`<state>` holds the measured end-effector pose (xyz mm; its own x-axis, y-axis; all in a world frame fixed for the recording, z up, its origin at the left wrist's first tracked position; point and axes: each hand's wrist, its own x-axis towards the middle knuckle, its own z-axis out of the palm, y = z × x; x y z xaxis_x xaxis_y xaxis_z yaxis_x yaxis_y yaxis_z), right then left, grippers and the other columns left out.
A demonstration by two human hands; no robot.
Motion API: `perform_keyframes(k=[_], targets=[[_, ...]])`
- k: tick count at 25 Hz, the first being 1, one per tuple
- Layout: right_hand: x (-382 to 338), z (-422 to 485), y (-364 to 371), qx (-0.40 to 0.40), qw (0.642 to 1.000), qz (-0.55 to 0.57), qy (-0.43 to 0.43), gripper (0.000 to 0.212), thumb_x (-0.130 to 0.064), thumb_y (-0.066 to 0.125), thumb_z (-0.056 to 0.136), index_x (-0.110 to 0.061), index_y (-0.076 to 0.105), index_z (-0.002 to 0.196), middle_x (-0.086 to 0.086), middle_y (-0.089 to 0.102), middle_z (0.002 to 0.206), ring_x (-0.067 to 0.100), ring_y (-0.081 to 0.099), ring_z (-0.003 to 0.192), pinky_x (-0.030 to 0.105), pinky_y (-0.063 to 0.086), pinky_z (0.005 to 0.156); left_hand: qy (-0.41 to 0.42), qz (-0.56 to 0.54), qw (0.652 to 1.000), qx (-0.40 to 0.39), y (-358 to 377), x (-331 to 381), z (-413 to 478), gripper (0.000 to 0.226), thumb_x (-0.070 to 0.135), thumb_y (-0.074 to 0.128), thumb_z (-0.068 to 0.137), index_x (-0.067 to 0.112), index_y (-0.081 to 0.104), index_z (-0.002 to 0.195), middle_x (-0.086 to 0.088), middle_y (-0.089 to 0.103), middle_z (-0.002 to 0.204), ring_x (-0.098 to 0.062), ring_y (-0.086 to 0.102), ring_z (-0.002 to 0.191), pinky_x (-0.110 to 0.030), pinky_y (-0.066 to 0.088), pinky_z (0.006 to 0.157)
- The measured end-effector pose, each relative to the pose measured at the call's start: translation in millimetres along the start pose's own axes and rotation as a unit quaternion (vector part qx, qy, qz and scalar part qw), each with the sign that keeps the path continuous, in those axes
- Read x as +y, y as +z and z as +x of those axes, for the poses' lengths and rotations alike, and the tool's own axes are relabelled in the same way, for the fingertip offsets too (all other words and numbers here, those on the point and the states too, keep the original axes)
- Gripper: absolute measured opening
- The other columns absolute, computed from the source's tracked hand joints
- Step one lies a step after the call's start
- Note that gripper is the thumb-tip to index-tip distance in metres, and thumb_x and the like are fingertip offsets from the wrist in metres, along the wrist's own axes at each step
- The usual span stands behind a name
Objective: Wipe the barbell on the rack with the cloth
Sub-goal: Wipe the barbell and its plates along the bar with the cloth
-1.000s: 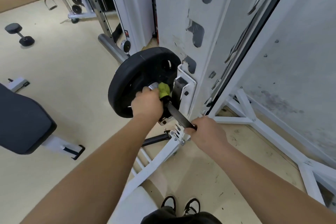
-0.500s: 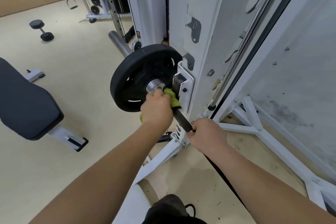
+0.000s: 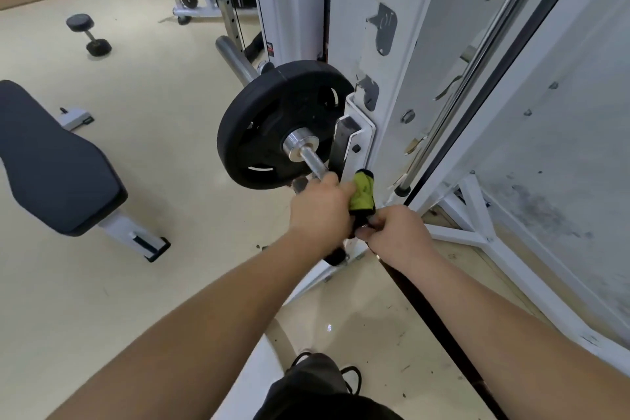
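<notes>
White rack [image 3: 392,44] filled the right half of view, uprights w/ hook cut-outs. A dark padded bench [image 3: 58,160] sat on the floor at left, well apart from it. A black weight plate [image 3: 269,119] hung on the barbell [image 3: 312,160] just beside the rack's hook bracket. The bar was still resting on the rack, its far sleeve poking out beyond the plate.

Progress, as a judgement: mid-wipe, prob. nearer the start than the end. The cloth was on the shaft just inboard of the plate, so only this end section was being worked. The short bare stretch btwn collar and cloth looked bright, but clean vs. merely shiny couldn't be told. The rest of the shaft ran toward the viewer, hidden under hands & arms, so its state was unknown. The plate-side collar and outer sleeve showed no sign either way. Likely left: the long middle of the bar, the other end, maybe the sleeves.

The left hand [image 3: 318,208] was closed tight, fingers curled round the bar w/ the cloth trapped under the palm. The right hand [image 3: 397,232] was also closed, fist wrapped on the shaft just beside the left, knuckles nearly touching it; it seemed to be steadying the bar, no cloth in it.

The cloth [image 3: 362,193] was lime green, bunched, w/ a flap sticking up btwn the two hands.

A small dumbbell [image 3: 89,34] lay far off on the floor.
</notes>
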<state>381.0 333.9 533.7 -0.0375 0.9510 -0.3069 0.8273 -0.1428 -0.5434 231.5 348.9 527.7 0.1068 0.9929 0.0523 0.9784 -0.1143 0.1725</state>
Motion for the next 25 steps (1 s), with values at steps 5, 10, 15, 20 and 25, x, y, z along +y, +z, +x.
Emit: perform_keyframes(k=[5,10,15,20,25], targets=[[16.4,-14.2,-8.8,-0.021,0.999,-0.026,0.027,0.038,-0.041,0.071,0.084,-0.016,0.056,0.059,0.002,0.054,0.057,0.025,0.058,0.059,0.032,0.041,0.055,-0.012,-0.040,0.999,-0.011,2.7,13.8,-17.0,0.029,0.028,0.069,0.081,0.024,0.063,0.110,-0.005,0.054,0.109,-0.031,0.057,0.097,-0.036,0.044,0.061],[18.3,-21.6,-10.8,-0.034,0.996,-0.071,0.042,0.037,-0.043,0.070,0.086,-0.015,0.061,0.063,0.002,0.055,0.058,0.025,0.062,0.062,0.029,0.041,0.055,-0.001,-0.010,1.000,0.009,-0.3,9.2,5.4,0.027,0.034,0.068,0.086,0.024,0.064,0.110,-0.004,0.054,0.104,-0.030,0.058,0.099,-0.035,0.040,0.060],[16.9,-26.1,-10.1,-0.015,0.995,-0.087,0.049,0.021,-0.031,0.063,0.086,-0.017,0.060,0.071,0.001,0.061,0.069,0.025,0.059,0.067,0.031,0.046,0.058,0.039,-0.041,0.998,-0.014,9.9,38.8,-25.5,0.025,0.024,0.070,0.080,0.021,0.065,0.104,-0.005,0.053,0.102,-0.030,0.059,0.094,-0.033,0.038,0.055],[18.2,-28.1,-8.0,-0.020,0.996,-0.065,0.060,0.030,-0.049,0.065,0.089,-0.021,0.068,0.080,-0.001,0.068,0.073,0.023,0.066,0.072,0.032,0.054,0.068,-0.019,0.030,0.999,0.005,-2.4,15.3,23.7,0.026,0.024,0.067,0.087,0.021,0.063,0.113,-0.007,0.053,0.107,-0.034,0.058,0.102,-0.038,0.042,0.058],[17.8,-29.1,-4.3,-0.005,0.991,-0.123,0.046,0.019,-0.035,0.060,0.087,-0.020,0.058,0.075,-0.002,0.062,0.075,0.025,0.059,0.073,0.028,0.041,0.056,-0.059,-0.181,0.982,0.008,17.0,31.1,-49.3,0.031,0.027,0.067,0.082,0.023,0.060,0.112,-0.001,0.057,0.102,-0.025,0.058,0.090,-0.032,0.042,0.060]])
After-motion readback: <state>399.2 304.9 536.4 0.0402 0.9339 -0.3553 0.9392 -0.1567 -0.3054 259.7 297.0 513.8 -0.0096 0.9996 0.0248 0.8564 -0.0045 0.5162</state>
